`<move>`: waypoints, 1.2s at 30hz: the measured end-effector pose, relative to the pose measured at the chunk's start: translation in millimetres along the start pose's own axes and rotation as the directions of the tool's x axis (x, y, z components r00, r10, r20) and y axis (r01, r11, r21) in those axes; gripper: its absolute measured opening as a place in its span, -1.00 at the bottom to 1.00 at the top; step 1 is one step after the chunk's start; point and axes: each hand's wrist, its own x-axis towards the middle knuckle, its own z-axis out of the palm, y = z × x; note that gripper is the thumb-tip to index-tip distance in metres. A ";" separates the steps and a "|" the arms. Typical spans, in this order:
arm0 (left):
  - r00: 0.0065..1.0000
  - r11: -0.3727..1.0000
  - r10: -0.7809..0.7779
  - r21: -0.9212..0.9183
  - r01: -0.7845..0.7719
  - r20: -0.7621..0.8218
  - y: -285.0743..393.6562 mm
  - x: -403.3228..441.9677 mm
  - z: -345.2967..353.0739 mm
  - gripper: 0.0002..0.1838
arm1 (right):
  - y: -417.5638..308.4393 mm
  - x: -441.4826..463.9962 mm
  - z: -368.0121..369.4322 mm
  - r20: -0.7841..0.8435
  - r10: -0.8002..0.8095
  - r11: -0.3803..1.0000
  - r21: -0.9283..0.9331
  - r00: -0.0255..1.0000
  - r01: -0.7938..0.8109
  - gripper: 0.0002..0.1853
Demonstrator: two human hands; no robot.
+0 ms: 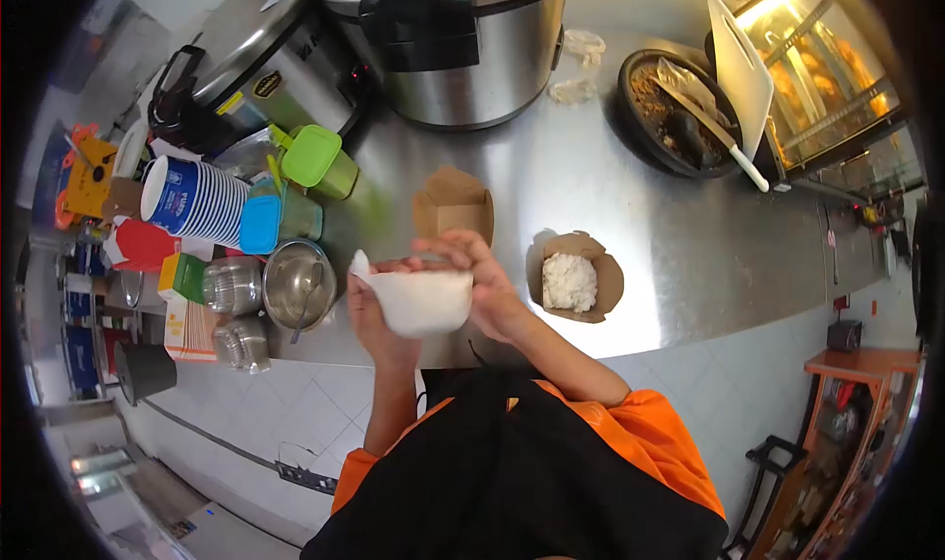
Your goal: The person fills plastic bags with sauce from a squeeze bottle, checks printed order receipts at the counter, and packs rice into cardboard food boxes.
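A white, bowl-shaped thing [423,302] is held up between my hands at the counter's near edge; its contents cannot be made out. My left hand [377,314] is wrapped round its left side. At its right side and over its rim is my right hand [484,280], with the fingers bent and partly blurred. Just beyond my hands stands an open brown cardboard box [453,202]. A second open cardboard box [605,275], holding white rice [570,282], sits to the right of my right hand.
Two large steel cookers [443,88] stand at the back. Stacked paper cups [202,204], lidded containers [320,161] and a metal bowl with a spoon [298,284] are on the left. A black bowl with a white-handled knife [679,112] sits back right, beside a lit glass cabinet [817,78].
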 end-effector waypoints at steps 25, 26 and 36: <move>0.899 0.936 -0.346 -0.157 0.314 -0.270 -10.5 81.3 -18.3 -0.69 | -28.8 44.4 18.4 0.027 -0.521 -0.031 -0.999 0.853 0.013 -0.47; 0.920 0.951 -0.302 -0.152 0.270 -0.252 -8.6 80.8 -15.3 -0.70 | -38.3 47.1 35.1 0.129 -0.433 -0.277 -0.961 0.892 0.005 -0.41; 0.959 0.985 0.170 -0.039 -0.165 0.226 -5.9 67.9 8.7 -0.40 | -18.3 64.6 0.8 0.030 -0.188 0.646 -0.749 0.982 0.147 -0.36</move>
